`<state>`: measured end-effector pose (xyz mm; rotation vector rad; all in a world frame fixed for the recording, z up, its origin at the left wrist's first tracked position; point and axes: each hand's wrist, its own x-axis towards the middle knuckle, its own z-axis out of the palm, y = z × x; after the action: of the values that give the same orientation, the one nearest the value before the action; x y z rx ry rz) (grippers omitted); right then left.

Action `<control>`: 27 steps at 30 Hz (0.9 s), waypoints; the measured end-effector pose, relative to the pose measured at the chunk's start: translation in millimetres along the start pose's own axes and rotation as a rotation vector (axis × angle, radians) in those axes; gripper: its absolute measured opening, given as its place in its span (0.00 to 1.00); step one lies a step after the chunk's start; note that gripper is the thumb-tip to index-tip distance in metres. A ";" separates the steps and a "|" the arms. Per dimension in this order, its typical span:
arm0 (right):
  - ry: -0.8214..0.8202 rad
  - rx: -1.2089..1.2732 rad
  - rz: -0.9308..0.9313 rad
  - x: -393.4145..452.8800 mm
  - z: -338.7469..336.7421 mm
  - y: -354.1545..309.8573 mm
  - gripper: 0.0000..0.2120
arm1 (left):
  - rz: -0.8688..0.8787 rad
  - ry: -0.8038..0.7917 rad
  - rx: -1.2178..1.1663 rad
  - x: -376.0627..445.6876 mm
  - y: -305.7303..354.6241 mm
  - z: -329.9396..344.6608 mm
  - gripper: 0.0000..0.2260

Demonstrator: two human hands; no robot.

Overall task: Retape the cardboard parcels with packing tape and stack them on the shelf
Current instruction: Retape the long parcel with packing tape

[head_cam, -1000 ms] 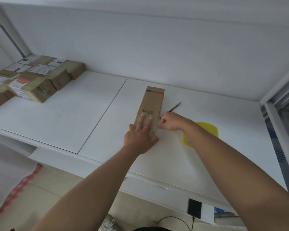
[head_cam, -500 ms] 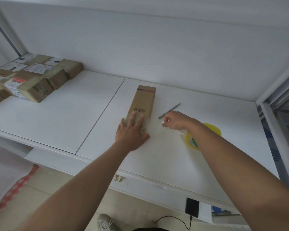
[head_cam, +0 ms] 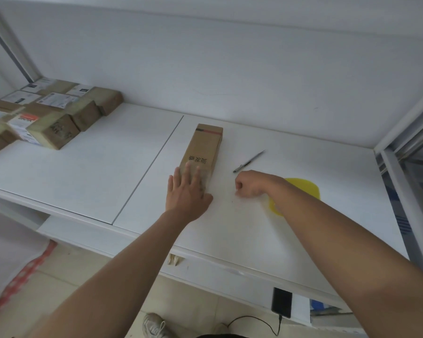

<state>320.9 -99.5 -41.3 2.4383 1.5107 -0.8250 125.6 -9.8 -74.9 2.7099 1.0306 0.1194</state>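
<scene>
- Parcel position: the long cardboard parcel (head_cam: pixel 204 152) lies flat on the white counter (head_cam: pixel 95 167) at frame centre. Its long axis runs from its near end, under the left hand, up and slightly right toward the back wall (head_cam: pixel 230 69).
- Left hand (head_cam: pixel 187 191): flat, fingers straight and spread, pressing on the parcel's near end and holding it down. It is the nearer hand, in direct contact.
- Right hand (head_cam: pixel 248 184): clenched into a fist, just right of the parcel's near end and apart from it. It may be pinching a strip of clear tape; the frame does not show one plainly, so what it holds cannot be told.
- Tape roll (head_cam: pixel 300 191): the yellow roll lies on the counter right of centre, partly hidden behind the right forearm.
- Pen-like tool (head_cam: pixel 249 161): lies on the counter just above the right hand, pointing to the upper right.
- Stacked parcels (head_cam: pixel 54 115): grouped at the left edge of the frame, well apart from the work area.
- Judgement: any next taping move would run across the near end, crosswise to the long axis, so the left hand needs to pin the parcel against shifting.
</scene>
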 end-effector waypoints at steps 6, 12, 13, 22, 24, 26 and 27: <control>0.025 -0.071 0.073 0.6 -0.2 3.3 0.15 | 0.007 -0.053 0.034 -1.0 -6.7 4.3 0.35; 0.019 -0.106 0.135 3.2 -4.0 3.7 0.16 | 0.016 -0.047 0.062 -1.3 -7.5 6.6 0.35; 0.028 -0.118 0.153 1.6 -5.1 5.0 0.19 | 0.017 -0.047 0.056 -1.4 -7.8 6.6 0.35; 0.045 -0.070 0.208 -2.9 -14.7 6.7 0.22 | -0.119 -0.051 -0.256 2.0 0.2 -5.3 0.24; 0.052 -0.111 0.229 -6.8 -14.8 5.2 0.20 | -0.131 -0.050 -0.247 3.7 1.9 -6.9 0.23; 0.168 -0.066 0.210 -7.3 -17.1 1.4 0.14 | -0.121 -0.051 -0.191 2.7 2.0 -7.6 0.25; 0.266 0.021 0.188 -5.5 -17.3 -1.9 0.12 | -0.120 -0.056 -0.179 1.9 0.9 -7.9 0.27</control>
<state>323.8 -95.9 -23.6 2.7418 1.3255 -0.4995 126.3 -7.7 -67.1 2.4712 1.1071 0.1083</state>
